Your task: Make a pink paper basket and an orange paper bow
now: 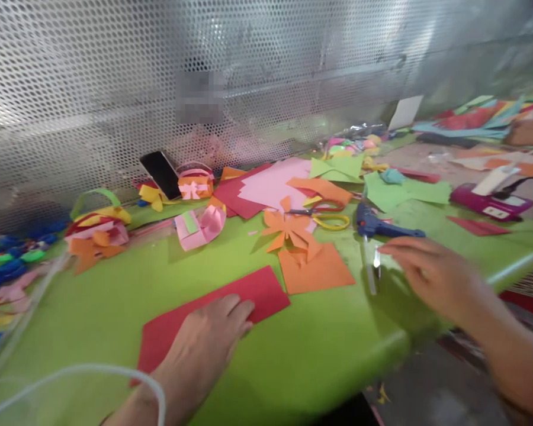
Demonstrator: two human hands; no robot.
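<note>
My left hand (213, 328) lies on a folded red sheet of paper (262, 293), fingers together and pressed down on it. On the right, my right hand (435, 275) is closed, thumb and fingertips together at a small, shiny, pale thing (376, 258) with a dark lower end; its kind is unclear. Just left of that thing, a translucent glue stick (369, 269) extends from the blue glue gun (377, 223) lying on the table. Between my hands are an orange paper square (317, 272) and an orange paper flower (286, 228). Scissors (331, 220) with yellow and orange handles lie behind them.
The green table (266, 367) has a rounded front edge. Pink paper (275, 183), green paper (404, 192) and a purple power strip (491, 201) lie toward the back and right. Paper baskets (199, 228) and a phone (160, 173) stand before the perforated metal panel (115, 77). A white cable (93, 370) curves at lower left.
</note>
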